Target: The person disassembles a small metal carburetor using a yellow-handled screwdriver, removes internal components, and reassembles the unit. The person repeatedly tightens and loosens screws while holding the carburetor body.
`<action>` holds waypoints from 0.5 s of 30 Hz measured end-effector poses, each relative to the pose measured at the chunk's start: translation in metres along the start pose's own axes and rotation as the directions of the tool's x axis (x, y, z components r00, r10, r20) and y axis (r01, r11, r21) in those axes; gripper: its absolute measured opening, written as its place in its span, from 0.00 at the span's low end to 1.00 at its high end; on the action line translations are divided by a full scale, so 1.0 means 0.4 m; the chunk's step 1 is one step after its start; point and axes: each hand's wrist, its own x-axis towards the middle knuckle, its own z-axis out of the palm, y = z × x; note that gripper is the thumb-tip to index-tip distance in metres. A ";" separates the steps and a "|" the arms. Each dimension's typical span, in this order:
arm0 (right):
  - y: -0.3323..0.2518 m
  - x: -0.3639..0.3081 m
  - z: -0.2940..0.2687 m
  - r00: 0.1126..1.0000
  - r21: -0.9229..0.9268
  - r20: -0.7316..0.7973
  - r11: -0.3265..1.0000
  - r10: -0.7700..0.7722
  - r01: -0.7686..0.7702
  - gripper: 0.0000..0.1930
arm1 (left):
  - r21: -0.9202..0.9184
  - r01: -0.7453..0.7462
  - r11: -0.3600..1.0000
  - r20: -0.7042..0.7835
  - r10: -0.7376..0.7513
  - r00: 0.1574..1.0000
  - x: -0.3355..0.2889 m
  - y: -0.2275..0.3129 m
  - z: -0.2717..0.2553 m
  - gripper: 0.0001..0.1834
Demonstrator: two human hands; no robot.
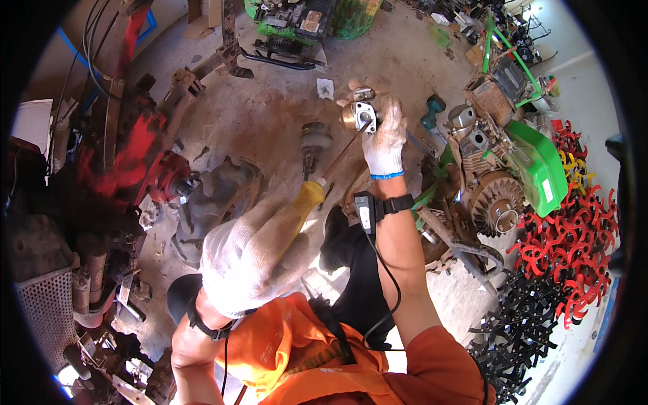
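Observation:
My left hand [246, 253], in a pale knitted glove, is closed around the yellow handle of a screwdriver [308, 197]. The long shaft points up and to the right. Its tip reaches the round opening in the face of a small metal carburetor [364, 116]; whether it touches inside cannot be made out. Gripping the carburetor from its right side is my gloved right hand [386, 138], held out farther from my body. The carburetor's flat flange is turned toward me, and part of its body is hidden by the fingers.
A dismantled engine [496, 196] with a finned flywheel and a green tank [540, 169] lies on the right. Beyond it are piles of red curved blades [567, 250] and black ones [520, 331]. A teal power tool [433, 111] rests nearby. Red machinery [135, 158] stands left.

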 end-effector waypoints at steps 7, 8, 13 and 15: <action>-0.146 0.094 -0.026 0.862 0.882 0.359 0.170 0.358 -0.439 0.33 | 0.074 -0.066 0.995 -0.056 0.071 0.996 0.008 0.000 0.012 0.24; -0.142 0.094 -0.024 0.894 0.916 0.329 0.127 0.304 -0.380 0.31 | 0.083 -0.071 0.994 -0.062 0.076 0.995 0.005 -0.003 0.014 0.24; -0.116 0.080 -0.014 0.888 0.912 0.321 0.144 0.328 -0.383 0.33 | -0.030 0.046 0.998 -0.027 -0.047 0.999 -0.011 -0.012 0.021 0.25; -0.115 0.079 -0.018 0.887 0.899 0.328 0.183 0.323 -0.399 0.35 | -0.047 0.087 0.995 -0.021 -0.088 0.996 -0.014 -0.012 0.024 0.25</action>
